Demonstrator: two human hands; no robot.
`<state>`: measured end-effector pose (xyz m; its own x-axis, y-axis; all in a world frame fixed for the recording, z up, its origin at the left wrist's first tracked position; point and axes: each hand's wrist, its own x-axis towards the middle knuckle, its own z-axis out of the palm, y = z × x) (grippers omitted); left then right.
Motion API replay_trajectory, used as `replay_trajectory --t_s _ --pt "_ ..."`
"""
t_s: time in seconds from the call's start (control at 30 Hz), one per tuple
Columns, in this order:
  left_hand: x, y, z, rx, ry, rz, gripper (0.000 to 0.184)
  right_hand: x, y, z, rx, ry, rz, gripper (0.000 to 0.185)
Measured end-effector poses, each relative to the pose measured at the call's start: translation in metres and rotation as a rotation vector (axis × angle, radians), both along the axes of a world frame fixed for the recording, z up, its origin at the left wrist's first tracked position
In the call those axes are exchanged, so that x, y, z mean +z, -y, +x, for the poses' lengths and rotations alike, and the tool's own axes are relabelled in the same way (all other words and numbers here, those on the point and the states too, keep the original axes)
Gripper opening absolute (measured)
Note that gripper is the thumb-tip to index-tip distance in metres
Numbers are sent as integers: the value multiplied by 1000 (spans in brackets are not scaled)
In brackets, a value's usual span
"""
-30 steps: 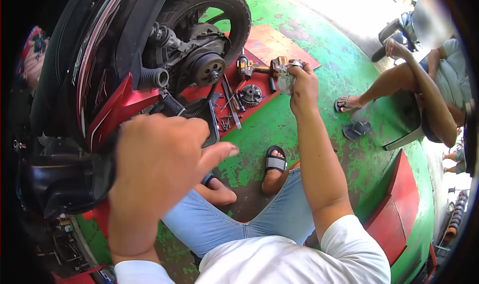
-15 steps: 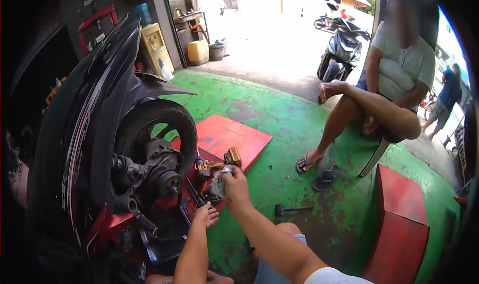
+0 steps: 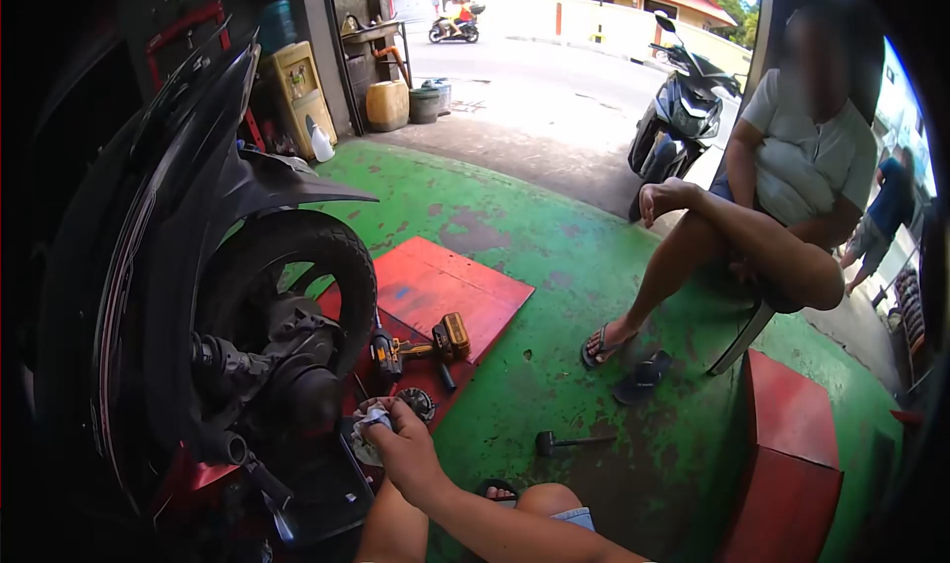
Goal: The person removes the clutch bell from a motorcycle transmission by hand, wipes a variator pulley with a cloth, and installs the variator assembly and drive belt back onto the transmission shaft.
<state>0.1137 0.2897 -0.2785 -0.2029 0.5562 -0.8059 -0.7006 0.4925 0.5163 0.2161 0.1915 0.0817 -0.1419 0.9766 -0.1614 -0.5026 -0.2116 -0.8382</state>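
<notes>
My right hand [image 3: 408,452] is closed on a crumpled whitish rag [image 3: 374,417], pinched between thumb and fingers. Behind it, my left hand is hidden; only what looks like my left forearm [image 3: 394,525] shows below. A round, toothed-looking metal part [image 3: 417,402] is just beyond my right fingers, over the red board. To the left stands a motorcycle's rear wheel [image 3: 364,286] with a dark hub and engine casing [image 3: 297,395] close to my hands. A yellow-and-black cordless power tool [image 3: 450,337] lies on the red board [image 3: 465,276].
A black mallet [image 3: 569,443] lies on the green floor [image 3: 495,365]. On the right, a person [image 3: 807,157] sits cross-legged, a loose flip-flop [image 3: 643,377] by their foot. A red ramp-like box [image 3: 792,464] is nearby. A parked scooter [image 3: 683,118] stands at the doorway.
My right hand has come down and left with the rag. My left hand, open and palm up before, is now hidden behind it. The view has shifted slightly; a scooter with a rider appears outside.
</notes>
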Motion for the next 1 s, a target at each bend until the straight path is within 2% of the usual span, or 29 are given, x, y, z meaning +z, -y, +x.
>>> replay_trajectory --t_s 0.37,0.57,0.6,0.63,0.7,0.73,0.8,0.83,0.87,0.9,0.93,1.0 --pt "5 -21 18 56 -25 35 46 -5 -3 2 17 -130 -15 24" --pt "-2 -30 19 41 -60 93 43 -4 -15 16 -37 -34 14 23" --pt "-4 -31 16 -20 -119 135 43 -5 -13 17 -35 -26 -7 23" --pt "2 -32 15 -189 -310 222 43 0 -12 22 -82 -62 -25 24" --pt "29 -22 17 -622 -957 331 42 10 -19 34 -155 -217 -28 22" --pt "38 -25 21 -723 -1178 355 41 17 -21 42 -156 -244 -38 19" --pt "35 -20 18 -724 -1278 288 40 22 -24 54 -180 -335 -103 20" --pt "28 -17 15 -660 -1211 221 40 25 -29 60 -206 -350 -114 21" --pt "14 -22 17 -471 -951 109 39 24 -36 64 -220 -331 -93 24" --pt "-19 -27 20 3 -492 -41 37 21 -35 69 -250 -305 -81 28" --pt "-25 -31 26 463 -20 -165 35 20 -36 73 -242 -297 -87 28" --pt "-36 -32 34 506 -41 -167 34 18 -37 80 -263 -322 -86 28"
